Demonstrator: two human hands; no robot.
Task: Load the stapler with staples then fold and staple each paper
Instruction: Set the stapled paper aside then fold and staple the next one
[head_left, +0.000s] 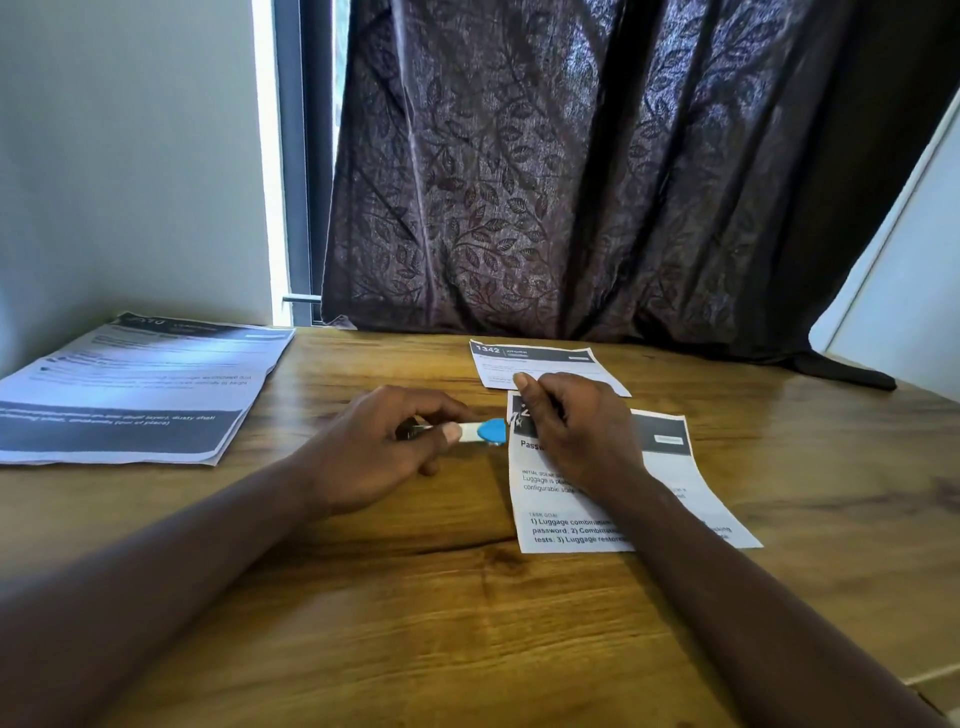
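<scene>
A small white and blue stapler (485, 432) lies flat on the wooden table (415, 597), its blue nose touching the top left corner of a folded printed paper (670, 499). My left hand (384, 447) is closed around the stapler's rear. My right hand (576, 421) rests on the folded paper's top edge, fingers curled and pinching that corner. A second folded paper (540, 358), headed 1342, lies just behind it.
A stack of unfolded printed sheets (135, 389) lies at the table's far left. A dark leaf-patterned curtain (597, 171) hangs behind the table, touching its back edge. A white panel (904, 291) stands at the right.
</scene>
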